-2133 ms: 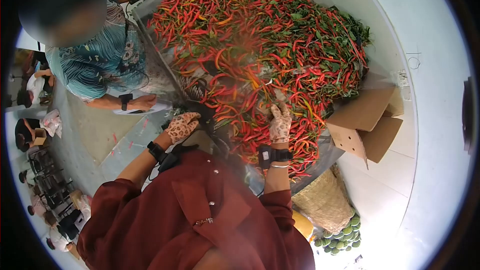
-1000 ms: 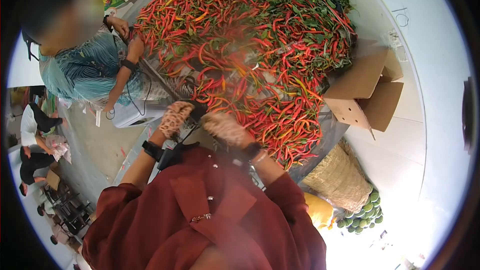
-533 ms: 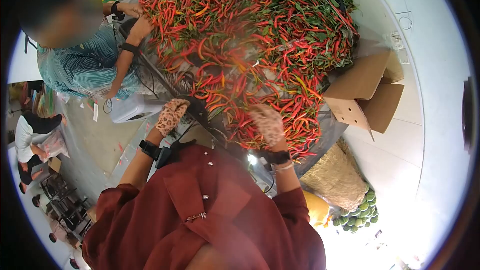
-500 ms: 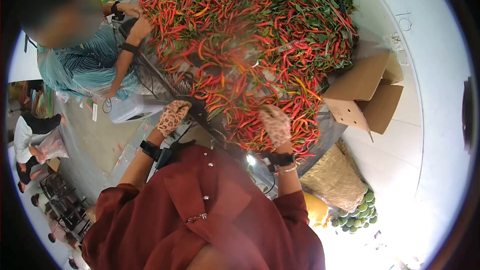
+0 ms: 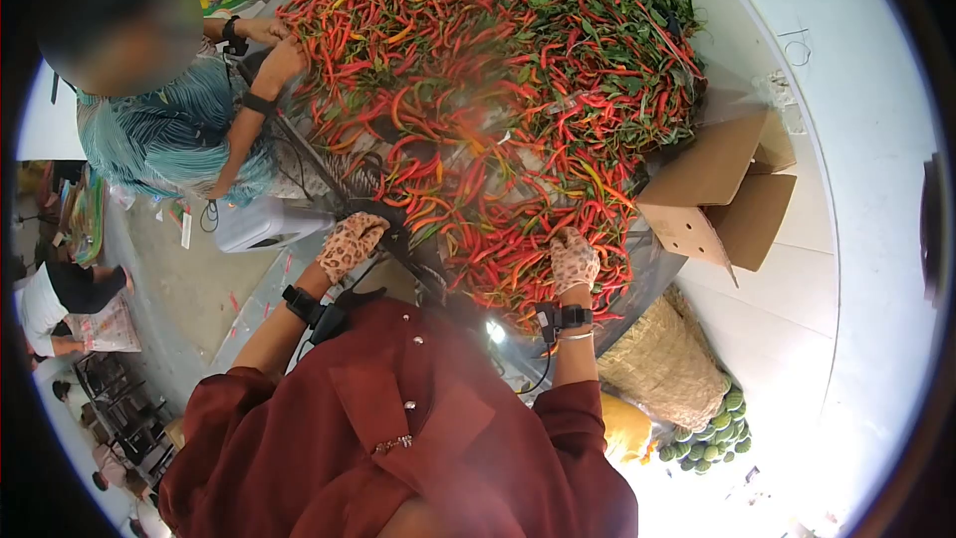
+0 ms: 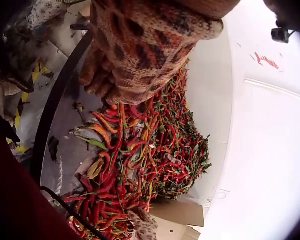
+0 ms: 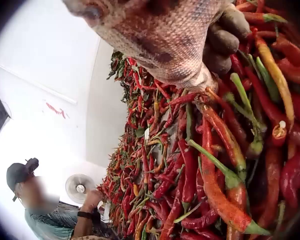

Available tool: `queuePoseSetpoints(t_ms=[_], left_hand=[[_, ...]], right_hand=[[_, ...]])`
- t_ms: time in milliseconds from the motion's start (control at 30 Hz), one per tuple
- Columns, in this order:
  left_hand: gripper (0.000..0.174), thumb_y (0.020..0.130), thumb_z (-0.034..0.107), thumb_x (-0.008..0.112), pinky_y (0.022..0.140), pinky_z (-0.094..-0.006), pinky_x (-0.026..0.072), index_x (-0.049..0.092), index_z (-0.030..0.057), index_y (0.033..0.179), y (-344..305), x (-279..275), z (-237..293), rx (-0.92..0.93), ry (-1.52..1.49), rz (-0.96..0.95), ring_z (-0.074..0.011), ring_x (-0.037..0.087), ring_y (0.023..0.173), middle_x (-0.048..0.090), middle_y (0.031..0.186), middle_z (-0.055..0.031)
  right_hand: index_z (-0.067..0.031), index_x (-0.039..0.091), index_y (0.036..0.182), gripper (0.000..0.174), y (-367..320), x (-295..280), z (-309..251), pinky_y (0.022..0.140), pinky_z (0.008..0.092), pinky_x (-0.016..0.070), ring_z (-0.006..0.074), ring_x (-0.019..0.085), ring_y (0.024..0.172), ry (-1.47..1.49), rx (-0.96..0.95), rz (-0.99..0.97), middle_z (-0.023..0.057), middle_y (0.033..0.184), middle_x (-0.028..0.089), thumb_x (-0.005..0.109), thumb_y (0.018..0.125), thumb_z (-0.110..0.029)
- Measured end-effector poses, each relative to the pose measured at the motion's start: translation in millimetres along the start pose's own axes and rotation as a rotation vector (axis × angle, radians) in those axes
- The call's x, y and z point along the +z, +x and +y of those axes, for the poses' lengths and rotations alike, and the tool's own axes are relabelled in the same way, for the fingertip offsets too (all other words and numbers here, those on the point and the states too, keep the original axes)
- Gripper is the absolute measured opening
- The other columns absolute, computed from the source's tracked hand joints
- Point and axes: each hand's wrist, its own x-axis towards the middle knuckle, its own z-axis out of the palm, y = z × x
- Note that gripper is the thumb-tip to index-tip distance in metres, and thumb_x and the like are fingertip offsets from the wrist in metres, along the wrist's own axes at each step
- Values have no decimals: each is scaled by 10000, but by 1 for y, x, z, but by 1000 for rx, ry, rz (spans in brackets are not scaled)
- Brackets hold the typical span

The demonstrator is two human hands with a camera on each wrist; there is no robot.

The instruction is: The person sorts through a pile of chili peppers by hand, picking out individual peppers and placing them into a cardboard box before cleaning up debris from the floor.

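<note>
A wide heap of red, orange and green chili peppers (image 5: 428,120) covers the table. My right hand (image 5: 576,261), in a leopard-print glove, is down in the near right part of it. Up close in the right wrist view, its fingertips (image 7: 202,82) pinch the end of an orange-red chili pepper (image 7: 222,130), while the other fingers (image 7: 225,45) curl among the peppers. The gloved left hand (image 5: 354,242) is over the table's near left edge. Its fingers (image 6: 97,75) are loosely curled beside the peppers, and no pepper shows in them; its palm is hidden.
Across the left corner, another person (image 5: 179,130) works at the pile's edge. A cardboard box (image 5: 712,199) stands open at the right. Below it are a woven sack (image 5: 662,359) and several watermelons (image 5: 712,433). A dark cable (image 6: 75,212) crosses the left wrist view.
My right hand has gone from the pile to beside my left hand, then back right into the peppers. The left hand has barely moved. The other person's hands have come together at the pile's edge.
</note>
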Motion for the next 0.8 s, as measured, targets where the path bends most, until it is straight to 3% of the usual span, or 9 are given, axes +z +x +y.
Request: queuePoseSetpoints(t_ms=[233, 300, 367, 433, 467, 567, 600, 733, 800], left_hand=[[227, 898, 129, 489, 839, -350, 459, 630, 31, 1046, -6, 9, -4, -29, -22, 29, -286, 581, 969, 625, 1015, -133], [228, 897, 129, 490, 836, -349, 459, 630, 32, 1048, -6, 13, -11, -52, -23, 17, -286, 583, 967, 626, 1013, -133], [229, 896, 132, 493, 831, -349, 461, 631, 29, 1047, -6, 16, -16, -38, -18, 19, -286, 586, 960, 627, 1006, -132], [228, 894, 132, 495, 829, -349, 462, 633, 29, 1045, -3, 13, -8, -45, -18, 6, -286, 586, 960, 628, 1005, -133], [228, 893, 133, 497, 827, -350, 463, 634, 29, 1042, -1, 11, -6, -53, -16, -3, -286, 587, 959, 628, 1004, -134], [225, 894, 130, 495, 821, -353, 465, 637, 28, 1036, 2, 12, -8, -9, -47, 13, -288, 588, 956, 628, 1003, -139], [225, 894, 130, 495, 821, -353, 465, 637, 28, 1036, 3, 12, -7, -8, -46, 11, -288, 588, 956, 628, 1003, -139], [223, 900, 123, 495, 822, -357, 465, 635, 26, 1044, 5, 7, -3, -17, -27, -8, -291, 586, 961, 629, 1012, -139], [222, 902, 122, 496, 825, -357, 465, 634, 25, 1047, 5, 6, -2, -25, -23, -16, -292, 585, 964, 630, 1016, -137]], right_hand=[[-34, 680, 924, 190, -8, -6, 33, 673, 313, 489, 215, 640, 746, 519, -62, 133, 115, 846, 685, 634, 810, -179], [-2, 671, 943, 177, -14, -20, 36, 708, 284, 474, 170, 610, 770, 647, 30, 119, 94, 853, 684, 641, 816, -122], [-10, 679, 935, 160, -14, -13, 57, 620, 265, 449, 124, 562, 679, 778, 120, 72, 41, 779, 652, 640, 825, -119], [-15, 681, 928, 149, -27, -34, 46, 524, 238, 382, 81, 487, 583, 603, -129, 286, -5, 713, 600, 640, 834, -123], [-18, 681, 928, 148, -31, -41, 36, 481, 215, 317, 47, 428, 536, 859, 8, 258, -32, 680, 564, 640, 840, -131], [-15, 682, 930, 150, -28, -41, 44, 482, 216, 323, 47, 434, 541, 1237, 202, 203, -29, 678, 565, 639, 840, -128], [-9, 683, 948, 164, -30, -46, 52, 512, 219, 377, 62, 493, 586, 1323, 214, 87, -11, 722, 599, 644, 836, -123], [-1, 681, 967, 184, -28, -36, 61, 569, 222, 425, 76, 541, 656, 1107, 197, 214, 13, 783, 634, 649, 829, -119], [6, 679, 978, 199, -30, -43, 59, 610, 221, 444, 74, 553, 702, 532, -17, 399, 32, 822, 651, 649, 825, -118]])
